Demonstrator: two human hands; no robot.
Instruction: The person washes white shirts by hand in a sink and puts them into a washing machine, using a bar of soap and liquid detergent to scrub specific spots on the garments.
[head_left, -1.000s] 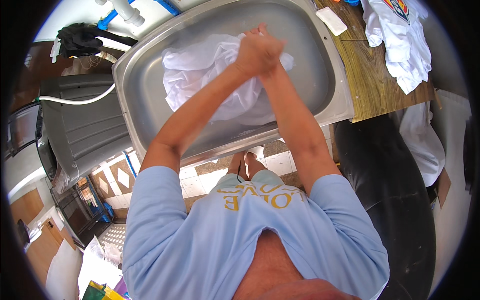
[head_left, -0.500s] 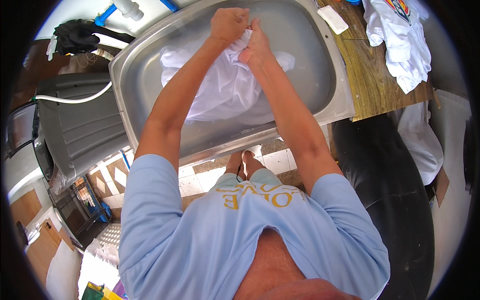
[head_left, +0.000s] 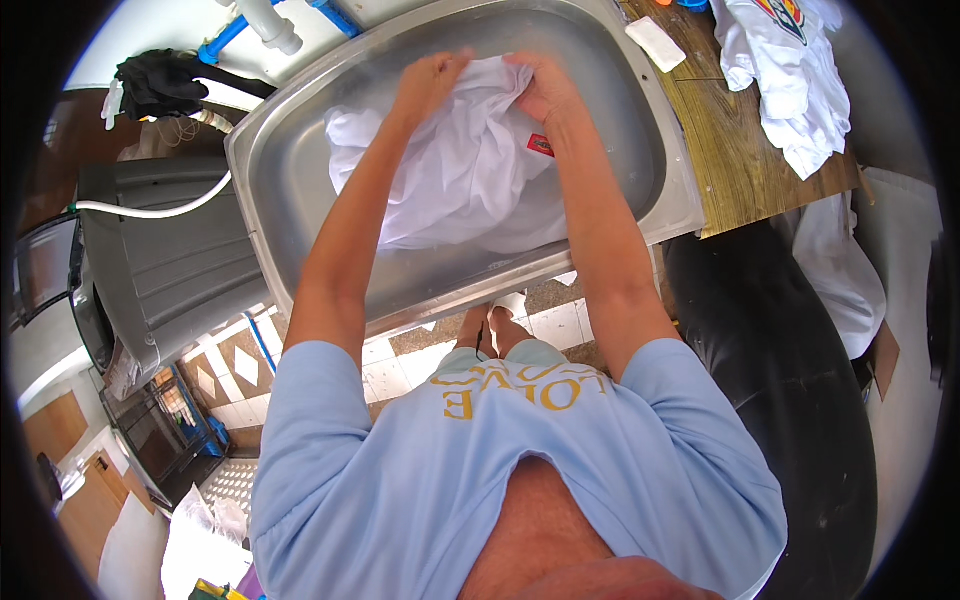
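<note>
A wet white garment point(head_left: 455, 180) lies bunched in the metal sink basin point(head_left: 290, 240), partly in water. A small red patch shows on it near my right wrist. My left hand point(head_left: 430, 85) is closed on the garment's far edge, its fingers slightly smeared by motion. A short way to the right, my right hand point(head_left: 545, 88) grips the same edge, also a little blurred. Between both hands the cloth is spread and lifted, while its lower folds stay down in the basin.
On the wooden counter point(head_left: 730, 150) to the right lie a white bar point(head_left: 655, 45) and another white garment point(head_left: 790, 80). A dark grey ridged plastic piece point(head_left: 170, 260) and a white hose point(head_left: 150, 210) are at the left. Below the counter stands a black rounded object point(head_left: 780, 400).
My hands have moved apart, the left one leftward and the right one rightward. The cloth between them has opened out, and a red patch has come into view.
</note>
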